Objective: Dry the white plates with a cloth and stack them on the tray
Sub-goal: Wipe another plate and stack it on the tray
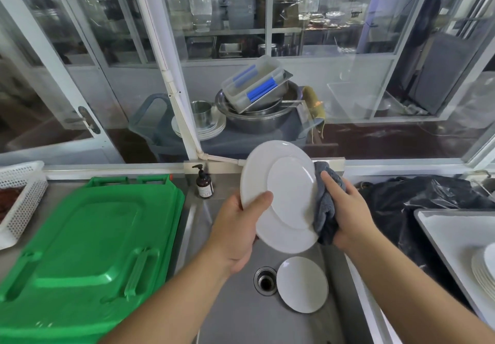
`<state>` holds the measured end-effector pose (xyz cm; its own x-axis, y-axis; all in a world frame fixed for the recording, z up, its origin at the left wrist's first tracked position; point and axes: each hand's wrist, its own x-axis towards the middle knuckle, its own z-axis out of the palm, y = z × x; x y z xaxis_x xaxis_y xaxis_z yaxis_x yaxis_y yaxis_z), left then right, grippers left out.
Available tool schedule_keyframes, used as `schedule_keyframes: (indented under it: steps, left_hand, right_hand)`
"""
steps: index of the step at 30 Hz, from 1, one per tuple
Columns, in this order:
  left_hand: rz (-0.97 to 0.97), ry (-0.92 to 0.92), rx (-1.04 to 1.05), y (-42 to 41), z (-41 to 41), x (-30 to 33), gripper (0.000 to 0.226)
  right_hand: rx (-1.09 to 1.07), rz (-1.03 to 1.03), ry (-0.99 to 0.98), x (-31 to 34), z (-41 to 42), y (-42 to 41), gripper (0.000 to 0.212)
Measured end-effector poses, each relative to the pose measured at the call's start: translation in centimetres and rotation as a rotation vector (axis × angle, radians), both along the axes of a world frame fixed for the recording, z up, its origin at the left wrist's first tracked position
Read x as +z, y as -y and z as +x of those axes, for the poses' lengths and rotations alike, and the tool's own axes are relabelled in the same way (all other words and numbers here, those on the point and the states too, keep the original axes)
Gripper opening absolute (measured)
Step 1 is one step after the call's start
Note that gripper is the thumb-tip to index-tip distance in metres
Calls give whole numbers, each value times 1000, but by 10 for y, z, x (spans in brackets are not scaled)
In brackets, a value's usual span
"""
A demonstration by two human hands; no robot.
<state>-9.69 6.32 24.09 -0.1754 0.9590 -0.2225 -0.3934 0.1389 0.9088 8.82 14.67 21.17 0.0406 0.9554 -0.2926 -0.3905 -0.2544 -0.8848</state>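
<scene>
Low in the sink, a small white plate lies at 3 o'clock of the drain. Above, the left hand grips the large plate; the right hand clutches a grey cloth against its 3 o'clock rim.

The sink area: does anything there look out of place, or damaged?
Nothing looks damaged. One small white plate lies in the sink beside the drain, not yet on the tray. It probably waits for drying.
</scene>
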Motion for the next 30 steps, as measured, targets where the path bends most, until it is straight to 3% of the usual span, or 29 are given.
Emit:
schedule_keyframes:
  steps: [2,6,10,14,16,21,24,28,30]
  left_hand:
    - [-59,50,-71,-4,-9,5,40]
    - [-145,-1,-213,-12,-31,22,54]
    - [-131,-92,-199,-15,-35,26,50]
    - [-15,-79,-125,-12,-30,28,27]
    - [31,-78,-100,-11,-26,30,17]
    - [97,-55,135,-11,-12,25,28]
    - [107,-2,235,-9,0,14,21]
    - [96,40,179,-2,15,0,20]
    - [50,39,88,-1,14,-3,14]
  right_hand:
    - [42,21,66,8,7,-5,30]
    - [178,171,252,33,19,-14,23]
    - [245,353,474,57,16,-22,18]
    - [216,410,511,68,12,-27,16]
    - [180,404,489,67,9,-29,14]
    - [54,233,261,40,-4,-19,8]
    - [-68,99,117,15,-15,-6,22]
    - [-168,-27,-123,-20,-23,15,33]
    - [-137,-50,-141,-23,-17,17,32]
